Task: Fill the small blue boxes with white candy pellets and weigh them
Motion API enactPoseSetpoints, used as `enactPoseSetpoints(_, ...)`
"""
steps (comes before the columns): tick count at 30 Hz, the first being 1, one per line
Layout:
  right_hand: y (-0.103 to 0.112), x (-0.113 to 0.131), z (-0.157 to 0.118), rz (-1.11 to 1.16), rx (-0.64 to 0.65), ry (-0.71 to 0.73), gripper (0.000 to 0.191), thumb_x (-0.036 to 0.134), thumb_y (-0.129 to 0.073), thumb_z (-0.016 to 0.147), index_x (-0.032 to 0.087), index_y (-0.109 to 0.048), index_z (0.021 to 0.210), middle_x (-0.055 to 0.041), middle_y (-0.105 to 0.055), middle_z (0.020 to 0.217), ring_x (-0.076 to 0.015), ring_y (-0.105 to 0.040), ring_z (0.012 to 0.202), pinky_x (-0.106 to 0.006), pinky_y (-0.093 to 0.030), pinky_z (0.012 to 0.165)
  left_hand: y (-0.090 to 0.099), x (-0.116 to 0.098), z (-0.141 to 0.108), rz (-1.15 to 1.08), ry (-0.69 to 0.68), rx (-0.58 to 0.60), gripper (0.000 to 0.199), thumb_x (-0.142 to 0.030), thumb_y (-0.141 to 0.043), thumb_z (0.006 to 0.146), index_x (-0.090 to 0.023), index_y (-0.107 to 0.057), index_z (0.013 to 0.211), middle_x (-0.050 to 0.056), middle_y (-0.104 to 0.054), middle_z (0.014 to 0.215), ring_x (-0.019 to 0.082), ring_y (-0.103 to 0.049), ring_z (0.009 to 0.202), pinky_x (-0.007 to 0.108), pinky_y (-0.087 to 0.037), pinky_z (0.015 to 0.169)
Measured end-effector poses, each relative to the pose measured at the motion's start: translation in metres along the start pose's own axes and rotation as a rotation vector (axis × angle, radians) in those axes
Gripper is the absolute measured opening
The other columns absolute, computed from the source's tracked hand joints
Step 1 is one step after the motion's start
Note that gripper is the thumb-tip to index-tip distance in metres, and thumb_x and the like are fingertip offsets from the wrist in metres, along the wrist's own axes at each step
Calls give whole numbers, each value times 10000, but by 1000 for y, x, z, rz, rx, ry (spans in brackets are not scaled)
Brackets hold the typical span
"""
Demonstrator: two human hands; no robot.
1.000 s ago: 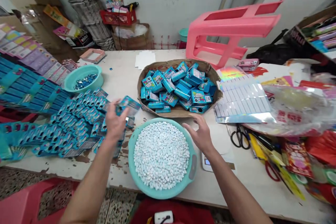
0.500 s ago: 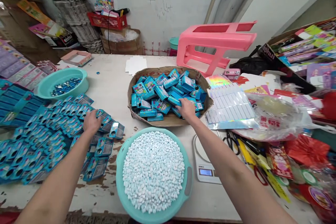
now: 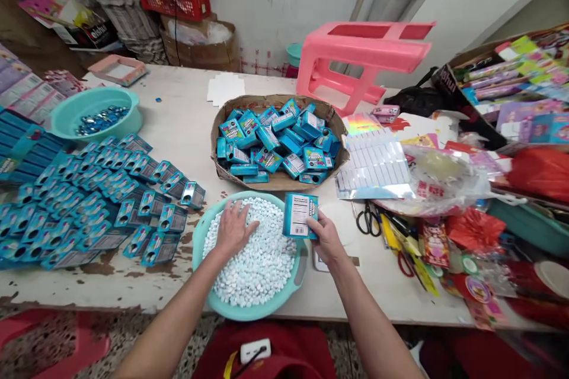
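Note:
My right hand (image 3: 328,235) grips a small blue candy box (image 3: 299,216) by its lower right side, above the right rim of a turquoise basin (image 3: 202,260). The box's printed back with a barcode faces me. White and pale blue candies (image 3: 253,275) fill the basin. On them rests my left hand (image 3: 233,228), fingers spread and holding nothing. Behind the basin, a cut-down cardboard box (image 3: 280,182) contains a heap of blue candy boxes (image 3: 269,136). Many more blue boxes (image 3: 111,183) stand in rows to the left, with round holes showing.
A white scale (image 3: 320,263) is partly hidden behind my right hand. Scissors (image 3: 368,219) and cutters lie to its right, near plastic bags and wrappers. A pink stool (image 3: 362,65) lies sideways at the back. A second turquoise basin (image 3: 133,121) holds shiny blue pieces.
My left hand has moved from the rows of boxes onto the candies. My right hand has left the cardboard box, bringing a blue candy box to the basin. The view has tilted down.

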State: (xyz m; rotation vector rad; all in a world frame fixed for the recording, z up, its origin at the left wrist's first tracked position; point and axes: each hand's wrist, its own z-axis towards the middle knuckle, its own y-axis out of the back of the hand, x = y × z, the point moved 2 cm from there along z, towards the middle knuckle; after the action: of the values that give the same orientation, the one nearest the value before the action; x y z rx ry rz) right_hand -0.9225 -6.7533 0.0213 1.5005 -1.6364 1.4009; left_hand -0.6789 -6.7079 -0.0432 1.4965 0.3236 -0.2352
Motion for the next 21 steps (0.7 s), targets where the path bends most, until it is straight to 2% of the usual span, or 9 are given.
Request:
enactPoseSetpoints(2,0,-9,-11,57,-30,-30,450,395,-758,649,214,-602,1031,-61,-708,988,-251,-674,888,-408,-555,779,-1,-8,0,-30,7,77,552,-527,-391,880,-208,-467,1324,129,-388,1419,313,-268,1342,483,-261,1066)
enactPoseSetpoints(4,6,-12,-20,109,-81,4,441,388,-764,638,211,-612,1012,-64,-708,1001,-262,-672,907,-419,-555,782,1,-17,-1,-53,33,118,548,-546,-378,875,-218,-489,1299,133,-422,1380,312,-353,1280,469,-301,1031)
enactPoseSetpoints(8,20,-14,-31,109,-234,16,397,449,-745,653,204,-631,944,-65,-714,965,-264,-677,857,-424,-557,740,1,-32,1,-131,93,188,513,-582,-452,819,-213,-580,1150,127,-570,1135,303,-512,1075,432,-397,901)
enactPoseSetpoints(11,16,-14,-34,-7,-265,4,393,446,-758,645,192,-634,919,-56,-716,916,-240,-667,815,-398,-544,743,0,-38,4,-284,176,200,377,-525,-537,778,-229,-635,991,92,-621,1002,284,-558,968,394,-418,832)
enactPoseSetpoints(13,8,-12,-37,-160,-230,48,407,422,-773,636,192,-628,940,-44,-710,905,-225,-651,826,-371,-531,755,1,-39,5,-475,287,175,300,-491,-572,752,-221,-648,860,75,-641,903,268,-578,889,375,-428,791)
enactPoseSetpoints(16,-8,-5,-43,-375,-165,126,415,438,-748,664,203,-613,977,-32,-696,907,-212,-630,835,-336,-518,740,5,-40,4,-912,479,120,304,-488,-627,689,-190,-615,749,49,-626,752,235,-589,780,340,-454,720)
enactPoseSetpoints(19,-20,1,-50,-517,-114,147,374,483,-680,727,195,-609,955,-33,-681,876,-202,-618,799,-316,-507,716,16,-45,1,-1368,650,73,351,-456,-694,624,-166,-578,784,38,-617,742,187,-591,706,298,-477,656)
enactPoseSetpoints(21,-27,5,-55,-615,-85,180,350,476,-661,750,196,-607,953,-31,-669,869,-201,-611,791,-312,-499,712,28,-50,0,-1572,727,88,364,-417,-719,610,-165,-555,815,18,-601,718,145,-568,608,263,-463,568)
